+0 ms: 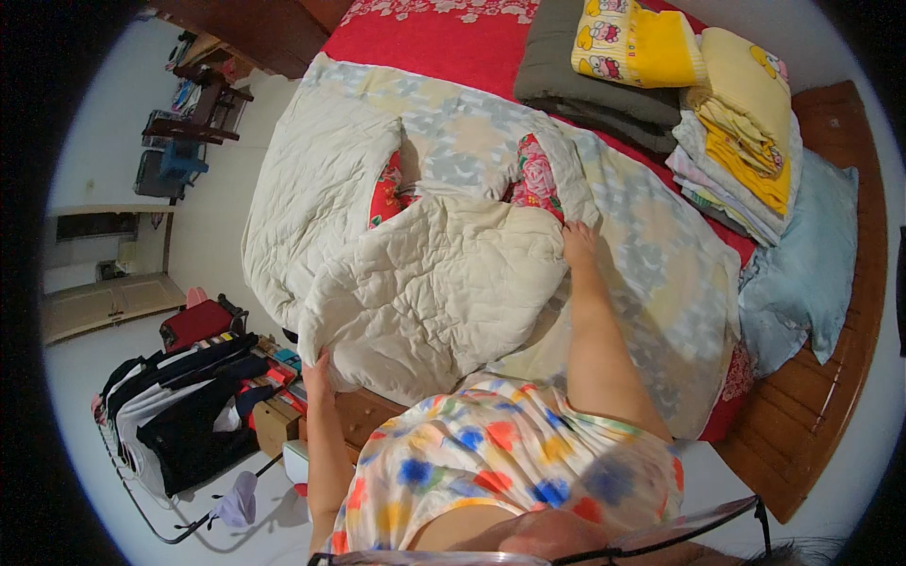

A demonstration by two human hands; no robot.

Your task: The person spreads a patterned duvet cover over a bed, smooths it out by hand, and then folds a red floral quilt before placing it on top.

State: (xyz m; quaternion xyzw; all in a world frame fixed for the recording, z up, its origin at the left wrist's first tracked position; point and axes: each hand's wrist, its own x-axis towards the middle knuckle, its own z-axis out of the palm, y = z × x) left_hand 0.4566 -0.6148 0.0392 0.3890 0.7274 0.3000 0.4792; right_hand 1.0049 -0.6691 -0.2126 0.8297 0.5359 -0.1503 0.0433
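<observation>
A cream quilt (453,283) with a red floral underside (536,177) lies bunched on the bed, spread over a pale patterned sheet (637,226). My left hand (318,371) grips the quilt's near left edge, where it hangs over the side of the bed; its fingers are partly hidden by the cloth. At the quilt's right edge, close to a red floral patch, my right hand (580,244) has its fingers on the fabric. Whether those fingers are closed on it is hard to see, but they appear to pinch the edge.
Folded yellow blankets (743,92), a dark folded quilt (594,85) and a blue pillow (807,262) lie at the right, by the wooden headboard (814,396). A clothes rack (141,520) and a cardboard box (276,428) stand at the lower left.
</observation>
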